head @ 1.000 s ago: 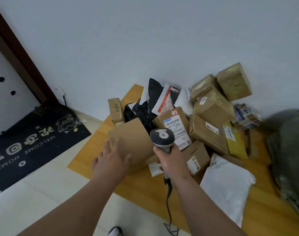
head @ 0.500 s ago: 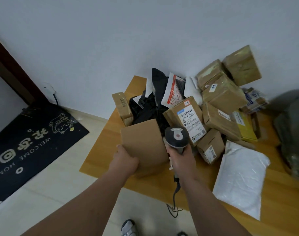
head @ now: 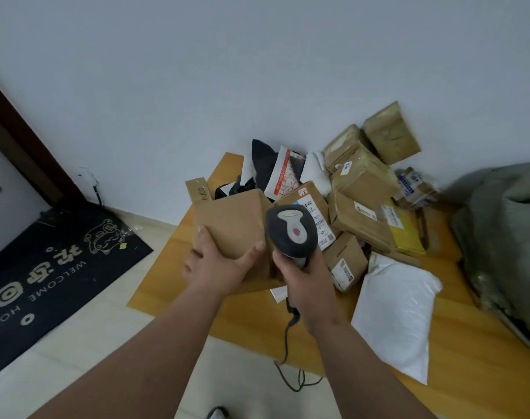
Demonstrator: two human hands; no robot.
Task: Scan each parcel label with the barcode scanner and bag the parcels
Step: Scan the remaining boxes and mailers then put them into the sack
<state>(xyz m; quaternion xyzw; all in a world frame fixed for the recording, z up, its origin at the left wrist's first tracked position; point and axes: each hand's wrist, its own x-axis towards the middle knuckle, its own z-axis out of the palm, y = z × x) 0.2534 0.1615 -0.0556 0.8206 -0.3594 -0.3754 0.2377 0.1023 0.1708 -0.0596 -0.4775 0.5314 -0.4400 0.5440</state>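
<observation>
**Step in hand: presenting a box for scanning**

Your left hand (head: 218, 264) grips the plain box (head: 233, 225) from below, thumb on the near face and fingers curled round its left edge. The box is tilted up above the front of the tabletop (head: 164, 267), just before the parcel pile. The face turned toward you is bare cardboard; no label is visible on it.

Your right hand (head: 306, 276) is clamped round the grip of the scanner (head: 290, 231), fingers wrapped on the handle. The scanner head stands just right of the box, close beside it. Its cable (head: 287, 337) hangs down over the tabletop edge.

Judged from this position, the scan of this box is not yet made.

Next move:
1. Rotate the box with your left hand until its label faces the scanner window.
2. Aim the scanner squarely at the barcode and pull the trigger.
3. Move the box to the sack (head: 505, 237) at the far right, if that is the bag meant.

The labelled box (head: 312, 207) behind the scanner, the white mailer (head: 393, 316) and the rest of the pile appear to await the same treatment.
</observation>
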